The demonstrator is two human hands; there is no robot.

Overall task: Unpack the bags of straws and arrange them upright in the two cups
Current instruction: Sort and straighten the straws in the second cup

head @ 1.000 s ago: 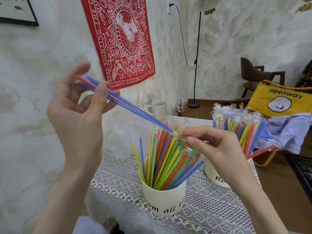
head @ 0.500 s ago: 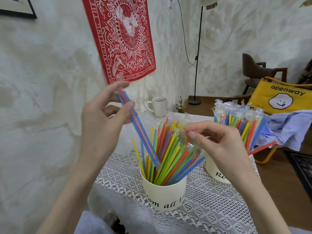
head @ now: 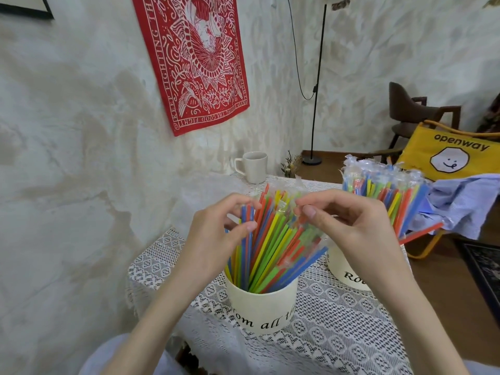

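A cream cup (head: 261, 307) lettered "from all the" stands near the table's front, filled with upright coloured straws (head: 273, 239). My left hand (head: 216, 234) pinches the tops of a few blue and red straws (head: 247, 217) standing at the cup's left side. My right hand (head: 349, 226) pinches a clear plastic bag (head: 311, 239) that still wraps part of the bundle in this cup. A second cream cup (head: 349, 274), partly hidden behind my right hand, holds bagged straws (head: 387, 185) standing upright.
A white mug (head: 254, 167) and a small dried-flower sprig (head: 290, 165) stand at the table's far edge. The lace tablecloth (head: 338, 320) covers the small table. A yellow bag (head: 454, 155), blue cloth (head: 465, 201) and a dark chair (head: 405, 112) are to the right.
My left hand came down from up left with the few blue and red straws and stood them in the front cup. My right hand stayed at the bag.
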